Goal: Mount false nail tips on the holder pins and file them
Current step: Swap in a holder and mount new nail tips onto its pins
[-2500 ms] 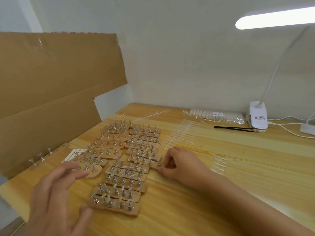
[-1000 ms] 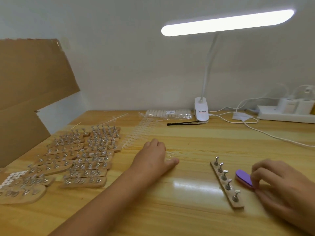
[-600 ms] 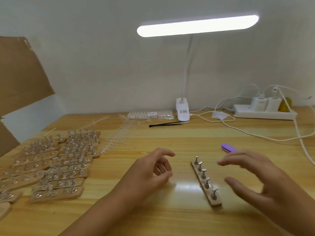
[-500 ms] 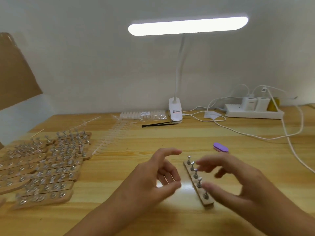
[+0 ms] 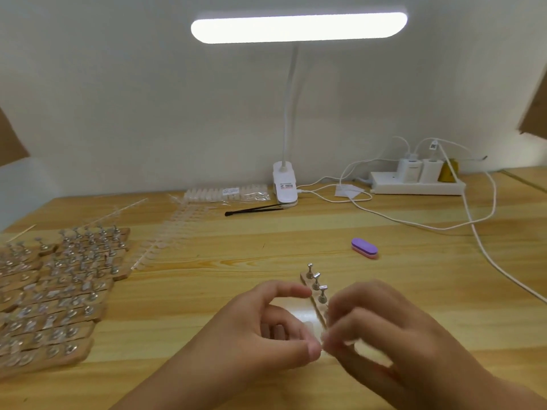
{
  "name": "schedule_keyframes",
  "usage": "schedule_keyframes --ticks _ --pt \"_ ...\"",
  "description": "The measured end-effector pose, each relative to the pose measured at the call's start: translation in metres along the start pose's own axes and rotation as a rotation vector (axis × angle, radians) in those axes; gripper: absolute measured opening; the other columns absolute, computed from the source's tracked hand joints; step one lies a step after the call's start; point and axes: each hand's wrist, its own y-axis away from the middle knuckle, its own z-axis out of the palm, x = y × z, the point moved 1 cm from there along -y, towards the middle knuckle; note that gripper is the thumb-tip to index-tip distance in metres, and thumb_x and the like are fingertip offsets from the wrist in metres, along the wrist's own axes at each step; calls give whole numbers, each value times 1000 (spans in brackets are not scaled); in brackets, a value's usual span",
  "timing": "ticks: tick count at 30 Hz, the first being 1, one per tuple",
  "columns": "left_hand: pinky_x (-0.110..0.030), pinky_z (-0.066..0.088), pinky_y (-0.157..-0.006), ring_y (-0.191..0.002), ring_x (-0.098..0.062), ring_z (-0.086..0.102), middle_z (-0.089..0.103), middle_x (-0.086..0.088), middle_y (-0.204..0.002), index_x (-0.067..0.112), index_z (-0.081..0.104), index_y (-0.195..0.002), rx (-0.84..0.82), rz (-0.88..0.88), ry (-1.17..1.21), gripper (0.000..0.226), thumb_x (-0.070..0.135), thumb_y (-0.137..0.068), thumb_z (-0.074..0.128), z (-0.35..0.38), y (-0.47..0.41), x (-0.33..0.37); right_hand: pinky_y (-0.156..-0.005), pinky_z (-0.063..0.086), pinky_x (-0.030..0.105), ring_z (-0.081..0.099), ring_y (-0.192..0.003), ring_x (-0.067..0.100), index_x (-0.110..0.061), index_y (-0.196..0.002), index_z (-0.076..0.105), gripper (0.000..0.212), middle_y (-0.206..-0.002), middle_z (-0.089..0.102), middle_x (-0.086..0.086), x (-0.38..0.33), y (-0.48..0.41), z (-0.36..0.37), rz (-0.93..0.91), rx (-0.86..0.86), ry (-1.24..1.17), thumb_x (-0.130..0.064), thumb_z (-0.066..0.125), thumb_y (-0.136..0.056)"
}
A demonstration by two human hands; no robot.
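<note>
Both hands meet above the near end of the holder strip [image 5: 309, 280], which lies mid-table [image 5: 414, 291]; three of its pins show beyond the fingers. Left hand [image 5: 260, 335] and right hand [image 5: 393, 329] have curled fingers, tips almost touching. It's too blurred to tell whether they pinch a nail tip. The purple file [image 5: 364, 247] lies apart, further back. Spare holders [image 5: 59, 291] are stacked at left.

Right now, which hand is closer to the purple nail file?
Right. The right hand is on the person's side of the purple nail file, almost in line with it; the left hand is farther off, toward the file's left.
</note>
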Motion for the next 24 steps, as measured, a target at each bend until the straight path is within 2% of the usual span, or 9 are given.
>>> schedule_keyframes --ticks 2,4,7,9,10,15,19,22,24 --pt "-16 48 -70 -68 -5 61 75 2 -80 32 63 -115 -31 -51 52 54 24 -66 84 -2 -1 -3 -66 50 24 59 -77 15 -13 -75 70 26 -88 65 0 -3 3 -1 -138 5 117 -19 57 -96" --pt "-17 49 -72 -72 -7 62 74 3 -82 35 63 -115 2 55 14 51 23 -69 82 -1 0 -3 -68 50 23 61 -77 13 -15 -77 71 17 -87 66 -4 -4 3 -1 -17 -15 -100 -20 63 -92" --pt "-16 50 -74 -75 -5 62 69 12 -86 36 54 -126 219 629 -595 48 23 -83 71 3 4 2 -61 51 21 60 -63 12 -17 -72 72 11 -75 68 0 4 -3 0 650 -40 -1044 -23 81 -68" --pt "-18 51 -72 -76 -7 62 68 12 -88 26 54 -123 268 924 -907 36 20 -90 65 7 7 -1 -54 52 18 59 -56 10 -15 -70 75 19 -71 66 6 18 -1 2 947 59 -1372 -22 84 -55" --pt "-17 50 -71 -76 -6 61 67 13 -88 27 55 -118 238 909 -876 31 20 -90 66 7 7 -2 -53 53 17 60 -56 8 -14 -73 76 21 -73 67 7 24 -2 -1 999 118 -1418 -20 85 -54" --pt "-13 46 -72 -77 -2 63 70 12 -86 29 70 -89 -100 197 -424 12 23 -83 78 -6 -3 -18 -58 53 14 64 -64 6 -12 -87 80 25 -78 70 4 52 -4 -18 1034 296 -1302 -15 77 -63" --pt "-9 37 -90 -109 2 51 59 24 -103 36 70 -83 20 233 -596 25 60 -76 66 -9 -15 -29 -62 55 14 68 -70 7 -9 -89 80 25 -86 73 7 63 -1 -17 1077 283 -1313 -9 74 -64" --pt "-18 43 -97 -113 5 47 58 26 -105 39 66 -85 232 182 -492 13 51 -83 62 -16 -33 -28 -63 55 15 70 -71 7 -10 -84 80 24 -88 75 5 64 0 -12 1094 259 -1256 -9 74 -61" --pt "-22 36 -98 -119 0 41 55 27 -110 43 63 -95 250 140 -606 6 40 -91 61 -18 -53 -27 -63 56 16 70 -71 8 -11 -78 80 17 -87 75 7 64 0 -8 1093 238 -1197 -9 74 -62"
